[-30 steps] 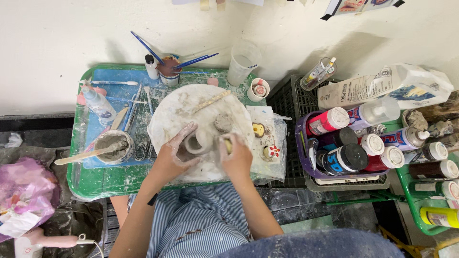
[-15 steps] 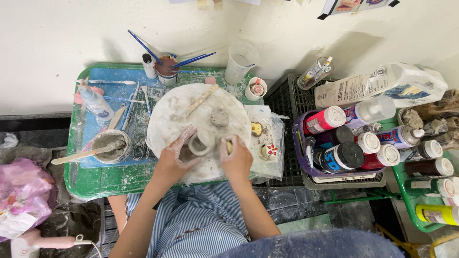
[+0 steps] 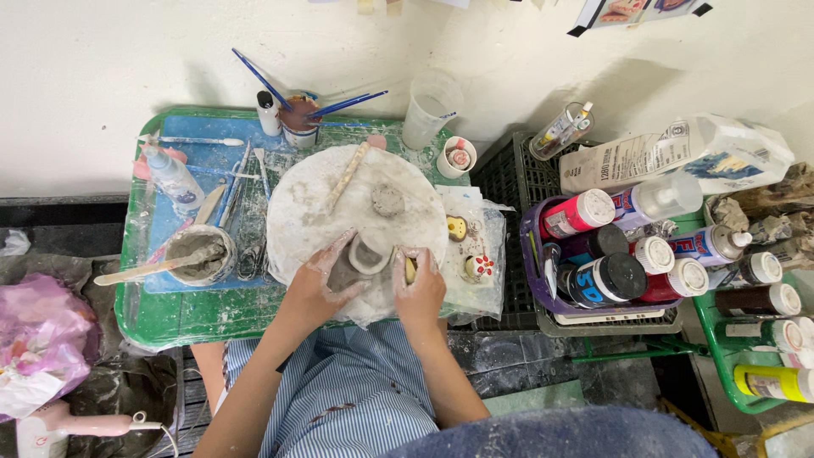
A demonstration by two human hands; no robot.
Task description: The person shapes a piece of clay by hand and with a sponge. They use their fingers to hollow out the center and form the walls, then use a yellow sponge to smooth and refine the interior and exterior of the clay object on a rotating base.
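Not much moved since a moment ago: our left hand (image 3: 318, 284) still cups the small clay cup (image 3: 366, 254) mid-frame while our right hand (image 3: 420, 284) stays clenched on a little wooden tool (image 3: 410, 270).

Two hands, the left hand (image 3: 318, 284) and the right hand (image 3: 419, 288), are at one round board (image 3: 301, 203). Two blue paintbrushes (image 3: 263, 80) stand in one cup (image 3: 298, 119). One clear plastic cup (image 3: 428, 108) stands by one small pot (image 3: 458, 157). One bowl (image 3: 197, 254) holds one wooden stick (image 3: 136, 271). Two painted figurines (image 3: 479, 267) sit beside the board.
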